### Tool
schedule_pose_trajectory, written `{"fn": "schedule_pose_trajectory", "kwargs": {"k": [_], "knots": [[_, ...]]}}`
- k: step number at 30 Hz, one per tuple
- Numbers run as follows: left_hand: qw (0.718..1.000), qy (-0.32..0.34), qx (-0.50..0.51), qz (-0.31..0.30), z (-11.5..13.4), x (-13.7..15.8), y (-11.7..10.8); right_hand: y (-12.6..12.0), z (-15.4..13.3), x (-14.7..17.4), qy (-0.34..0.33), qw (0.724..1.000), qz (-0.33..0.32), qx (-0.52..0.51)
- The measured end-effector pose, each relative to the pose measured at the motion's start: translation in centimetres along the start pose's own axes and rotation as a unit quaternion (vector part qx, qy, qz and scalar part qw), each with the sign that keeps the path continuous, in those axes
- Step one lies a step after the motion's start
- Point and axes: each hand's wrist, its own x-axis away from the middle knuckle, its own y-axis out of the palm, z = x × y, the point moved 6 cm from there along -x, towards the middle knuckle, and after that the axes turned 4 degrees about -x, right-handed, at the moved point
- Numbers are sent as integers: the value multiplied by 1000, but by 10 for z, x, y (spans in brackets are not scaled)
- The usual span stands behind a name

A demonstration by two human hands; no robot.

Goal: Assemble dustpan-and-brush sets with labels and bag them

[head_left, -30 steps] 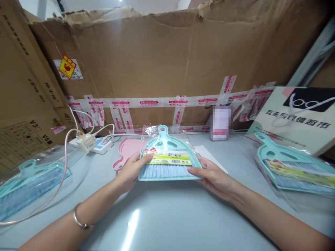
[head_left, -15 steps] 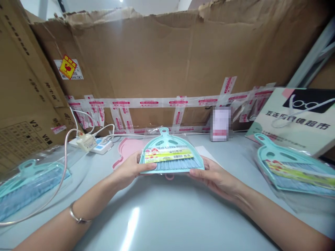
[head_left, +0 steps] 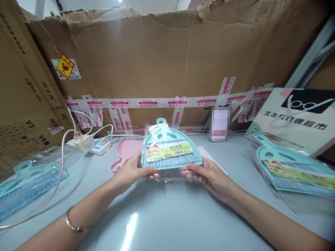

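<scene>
A turquoise dustpan and brush set [head_left: 171, 148] in a clear plastic bag is held up in front of me, its handle pointing away. A yellow-green printed label lies across the blue bristles. My left hand [head_left: 136, 167] grips its lower left corner, thumb on the front. At the lower right corner my right hand [head_left: 206, 172] pinches it the same way. Behind my left hand a pink dustpan [head_left: 128, 148] lies on the table, partly hidden by the set. White paper [head_left: 209, 155] shows behind my right hand.
Bagged turquoise sets lie at left [head_left: 31, 181] and right [head_left: 293, 167]. A power strip [head_left: 101, 146] with a plug and cables stands at back left. A blurred upright card [head_left: 220, 123], a paper bag [head_left: 295, 118] and a large cardboard box [head_left: 146, 55] are behind.
The held set has been tipped up more toward me, its handle rising a little, and the bag's lower edge now shows below it. Both hands keep their hold.
</scene>
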Motion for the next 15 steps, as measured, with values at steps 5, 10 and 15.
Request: {"fn": "schedule_pose_trajectory", "kwargs": {"k": [5, 10, 15], "knots": [[996, -38, -7, 80, -10, -2, -3, 2, 2, 0, 1, 1000, 4, -20], [997, -23, -57, 40, -4, -1, -6, -3, 3, -2, 7, 998, 31, -59], [977, 120, -85, -152, 24, 10, -8, -7, 3, -1, 17, 996, 43, -77]]}}
